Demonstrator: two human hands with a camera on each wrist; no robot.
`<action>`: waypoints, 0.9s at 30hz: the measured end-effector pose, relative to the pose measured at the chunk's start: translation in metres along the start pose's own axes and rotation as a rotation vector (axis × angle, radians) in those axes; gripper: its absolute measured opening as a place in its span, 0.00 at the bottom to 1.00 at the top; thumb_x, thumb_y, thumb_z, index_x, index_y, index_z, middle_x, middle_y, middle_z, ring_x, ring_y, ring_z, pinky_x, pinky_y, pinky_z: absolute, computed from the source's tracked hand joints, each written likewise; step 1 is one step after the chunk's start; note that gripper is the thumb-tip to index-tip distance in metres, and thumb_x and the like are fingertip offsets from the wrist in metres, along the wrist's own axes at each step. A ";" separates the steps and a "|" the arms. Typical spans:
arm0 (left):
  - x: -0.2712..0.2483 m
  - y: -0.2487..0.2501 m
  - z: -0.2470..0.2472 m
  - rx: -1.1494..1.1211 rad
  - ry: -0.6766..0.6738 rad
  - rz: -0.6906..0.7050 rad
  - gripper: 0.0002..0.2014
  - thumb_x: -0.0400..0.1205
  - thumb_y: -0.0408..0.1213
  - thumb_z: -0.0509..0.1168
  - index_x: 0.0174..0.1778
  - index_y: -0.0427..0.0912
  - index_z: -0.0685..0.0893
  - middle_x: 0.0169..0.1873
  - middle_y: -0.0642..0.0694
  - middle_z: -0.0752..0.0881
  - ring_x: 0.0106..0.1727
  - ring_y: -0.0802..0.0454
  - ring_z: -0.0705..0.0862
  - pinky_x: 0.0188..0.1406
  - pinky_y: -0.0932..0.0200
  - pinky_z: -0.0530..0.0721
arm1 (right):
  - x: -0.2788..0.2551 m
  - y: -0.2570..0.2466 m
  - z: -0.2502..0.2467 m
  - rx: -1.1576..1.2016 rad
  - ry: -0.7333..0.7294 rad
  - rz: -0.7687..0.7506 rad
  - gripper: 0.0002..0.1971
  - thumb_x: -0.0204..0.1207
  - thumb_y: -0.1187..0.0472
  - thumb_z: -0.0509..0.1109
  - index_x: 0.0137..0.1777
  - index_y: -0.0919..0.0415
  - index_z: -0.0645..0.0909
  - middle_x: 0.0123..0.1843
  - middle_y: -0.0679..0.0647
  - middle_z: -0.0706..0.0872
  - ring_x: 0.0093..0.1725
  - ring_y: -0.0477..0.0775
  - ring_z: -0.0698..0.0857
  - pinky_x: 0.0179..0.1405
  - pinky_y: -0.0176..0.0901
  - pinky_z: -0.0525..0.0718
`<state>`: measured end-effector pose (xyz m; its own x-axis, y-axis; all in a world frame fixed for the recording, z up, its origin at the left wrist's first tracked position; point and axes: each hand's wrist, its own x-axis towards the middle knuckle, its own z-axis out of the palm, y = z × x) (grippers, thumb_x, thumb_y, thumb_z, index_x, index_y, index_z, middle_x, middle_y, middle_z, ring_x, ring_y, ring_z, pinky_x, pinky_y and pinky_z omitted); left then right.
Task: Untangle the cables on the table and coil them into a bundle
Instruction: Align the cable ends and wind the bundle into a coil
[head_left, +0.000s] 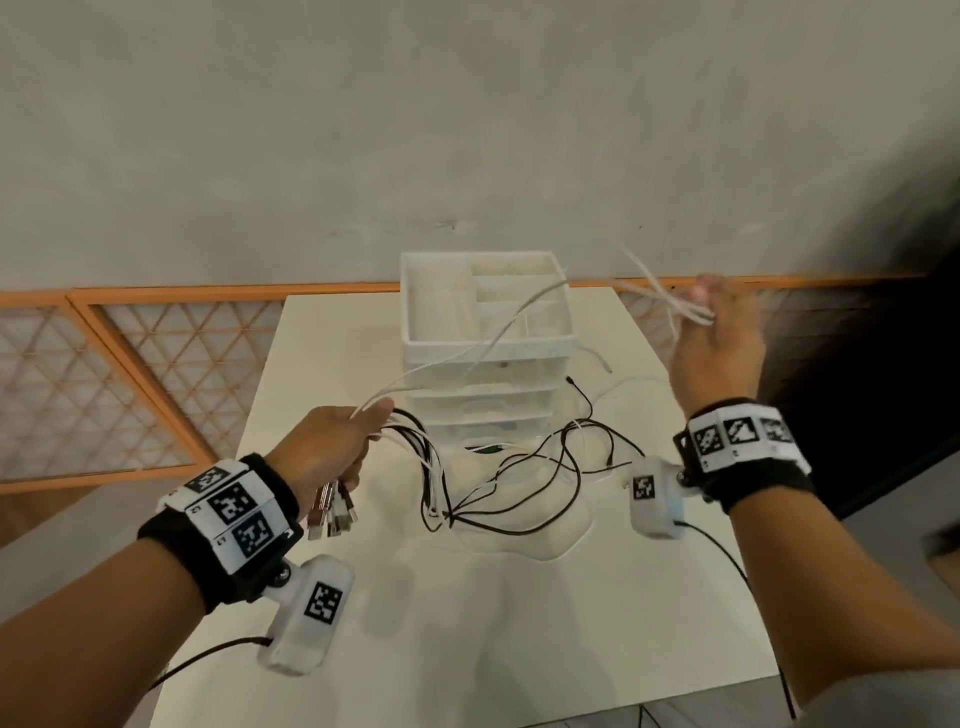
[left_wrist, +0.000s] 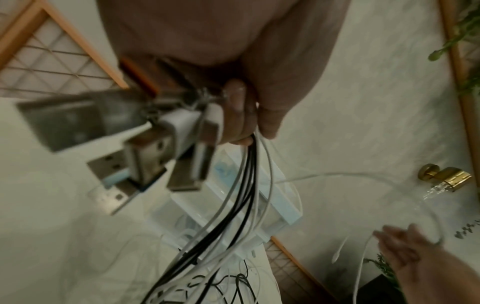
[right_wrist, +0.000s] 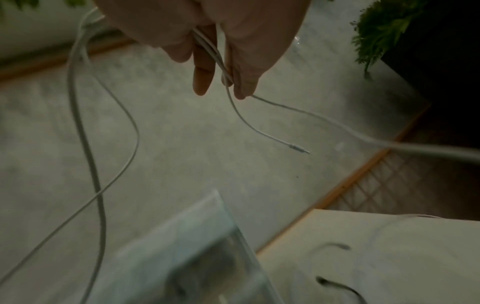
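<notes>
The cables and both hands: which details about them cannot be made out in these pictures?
- Head view: the white cable in the right hand is motion-blurred; strand count unclear.
- Left wrist view: the USB plugs in the left hand are out of focus.
- Head view: the tangle on the table is too thin to trace.

A tall white plastic drawer organiser (head_left: 488, 364) stands at the twelve o'clock end of the cream table (head_left: 519, 649), blocking the middle. A slack white cable (head_left: 498, 338) crosses above its open top tray. Tangled black and white cables (head_left: 519, 483) sprawl at its foot, spreading toward three o'clock. Bare tabletop lies open from five to seven o'clock, and along nine o'clock beside the organiser.
</notes>
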<state>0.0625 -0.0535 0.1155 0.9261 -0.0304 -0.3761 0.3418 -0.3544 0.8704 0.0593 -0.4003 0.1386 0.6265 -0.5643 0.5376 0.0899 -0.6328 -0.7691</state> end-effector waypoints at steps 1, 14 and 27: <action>0.000 0.000 -0.003 0.002 -0.006 0.015 0.24 0.83 0.57 0.65 0.30 0.41 0.74 0.19 0.49 0.68 0.21 0.50 0.66 0.28 0.56 0.71 | -0.013 0.010 0.003 -0.084 -0.037 -0.021 0.13 0.87 0.56 0.61 0.61 0.63 0.82 0.69 0.63 0.80 0.66 0.60 0.80 0.70 0.49 0.77; -0.004 0.011 -0.018 -0.047 -0.143 0.193 0.17 0.89 0.49 0.58 0.41 0.39 0.75 0.19 0.51 0.63 0.22 0.51 0.60 0.24 0.58 0.67 | -0.139 0.049 0.023 -0.352 -0.629 0.256 0.20 0.73 0.69 0.70 0.63 0.51 0.85 0.67 0.53 0.85 0.54 0.54 0.86 0.60 0.44 0.81; -0.030 0.003 -0.019 0.011 -0.290 0.179 0.27 0.88 0.52 0.58 0.34 0.30 0.74 0.19 0.50 0.63 0.20 0.53 0.60 0.23 0.60 0.66 | -0.139 -0.100 0.073 0.298 -0.755 -0.055 0.07 0.67 0.70 0.77 0.38 0.57 0.86 0.29 0.45 0.84 0.27 0.40 0.79 0.29 0.30 0.77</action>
<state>0.0390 -0.0359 0.1358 0.8868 -0.3572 -0.2933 0.1743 -0.3294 0.9280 0.0197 -0.2197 0.1154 0.9588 0.0408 0.2810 0.2715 -0.4217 -0.8651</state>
